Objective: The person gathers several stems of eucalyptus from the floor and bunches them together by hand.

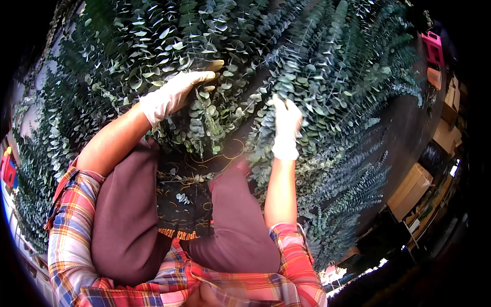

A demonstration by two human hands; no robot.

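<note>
My left hand (178, 90), in a white glove with yellowed fingertips, reaches over a mass of round-leaved eucalyptus branches (207, 113). Its fingers lie among the leaves, and the foliage hides whether they grip a stem. On the other side, my right hand (287, 115), also gloved in white, has its fingers curled on a leafy eucalyptus sprig (285, 86) at the edge of the right-hand pile (326, 96). That hand is slightly blurred. Between the two hands a strip of dark floor shows.
Thin yellowish bands (234, 149) and a loose sprig (183, 198) lie on the dark ground between my legs (245, 226). Far right stand a pink plastic stool (433, 49) and cardboard boxes (410, 190). A red object (7, 169) is at the left rim.
</note>
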